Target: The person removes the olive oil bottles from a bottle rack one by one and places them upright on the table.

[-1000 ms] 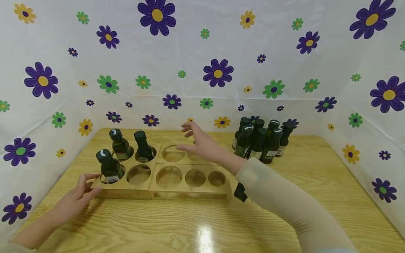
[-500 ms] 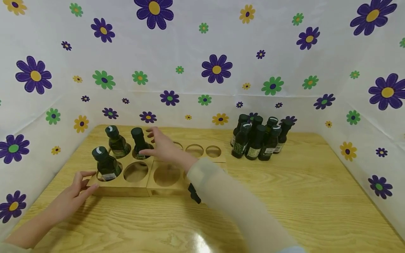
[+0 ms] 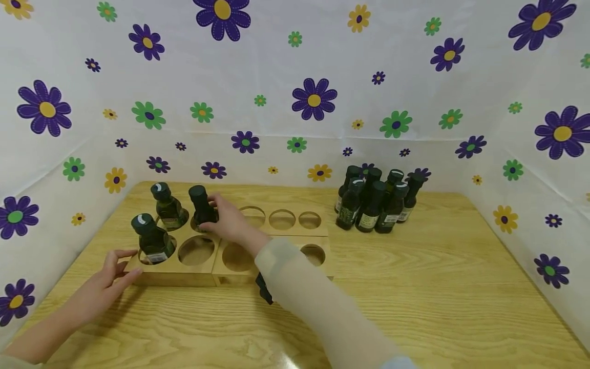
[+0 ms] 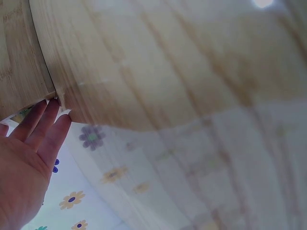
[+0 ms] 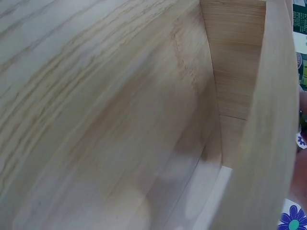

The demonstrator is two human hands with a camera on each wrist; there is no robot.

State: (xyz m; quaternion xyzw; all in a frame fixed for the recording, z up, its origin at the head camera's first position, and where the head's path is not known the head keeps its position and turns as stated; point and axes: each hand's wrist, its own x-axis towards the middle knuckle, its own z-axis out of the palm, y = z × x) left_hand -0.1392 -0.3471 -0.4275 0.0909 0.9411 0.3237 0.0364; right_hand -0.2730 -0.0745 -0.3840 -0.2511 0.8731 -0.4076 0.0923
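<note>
The right hand [image 3: 229, 219] is at the back row of a wooden rack [image 3: 172, 279], on the rack's left section, where its thumb and fingers are around the slim-necked bottle [image 3: 200, 203]. Its grip is closed in to the width of that bottle, thumb on the near side and fingers on the far side, with the fingertips partly hidden behind the glass. The slim-necked bottle sits upright in the back hole nearest the seam between the two sections. The left hand [image 3: 103, 288] is at the front left corner of the rack; its grip is loose, the fingers extended and spread, fingertips resting against the end and front edge, curled round nothing. In the left section, a squat bottle [image 3: 152, 238] leans in the front left hole, close to the left hand, and another squat bottle [image 3: 168, 205] leans in the hole behind it. The right section has round holes of several sizes in two rows, part of the front row covered by the right sleeve [image 3: 318, 297]. A dark piece [image 3: 264, 289] shows beneath the right forearm. Well to the right, seven dark bottles [image 3: 371, 205] stand bunched together on the wood-grain counter [image 3: 442, 297], near the flower-patterned cloth [image 3: 341, 56]. The right wrist view looks into the hollow of the rack, with only a sliver of the hand at the edge; the left wrist view shows the fingers at the rack's corner, above the shiny counter.
</note>
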